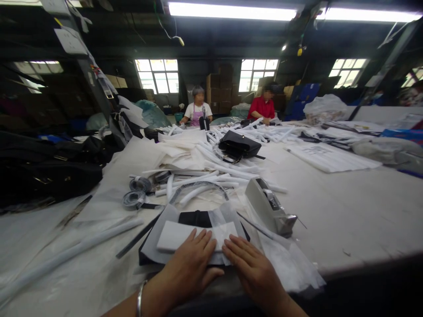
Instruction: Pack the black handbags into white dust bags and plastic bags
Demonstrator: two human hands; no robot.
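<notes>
My left hand (188,268) lies flat, fingers stretched out, on a white foam pad (173,235) that rests on a black bag (194,219) wrapped in thin white tissue. My right hand (253,266) lies flat beside it, fingers spread, pressing the tissue paper (228,229) down over the bag's right part. Both hands touch near the bag's middle. A bracelet shows on my left wrist.
A grey tape dispenser (269,207) stands right of the bag. Tape rolls (135,198) and white foam tubes (198,180) lie behind it. Another black handbag (239,145) sits farther back. Black bags (49,176) pile at left. Two people sit at the table's far end.
</notes>
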